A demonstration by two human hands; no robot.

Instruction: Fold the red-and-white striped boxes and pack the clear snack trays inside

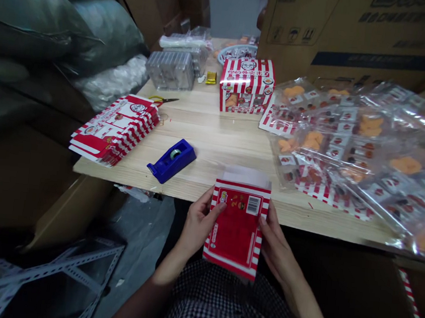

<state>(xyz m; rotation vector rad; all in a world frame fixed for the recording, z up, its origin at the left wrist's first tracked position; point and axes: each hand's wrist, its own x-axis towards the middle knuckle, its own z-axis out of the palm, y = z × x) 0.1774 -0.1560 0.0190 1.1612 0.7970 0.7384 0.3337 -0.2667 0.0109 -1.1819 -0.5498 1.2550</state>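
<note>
**Holding the red striped carton blank between both hands**

The blank's long axis runs away from the wearer, its far end reaching over the edge of the pale wooden table and its near end above a checked garment. The left hand pinches one long edge, thumb on the printed face beside the barcode; the right hand clasps the opposite edge. Neither hand sits clearly nearer — the fingers behind are hidden. A pale translucent flap at the far end is hard to make out.
</note>
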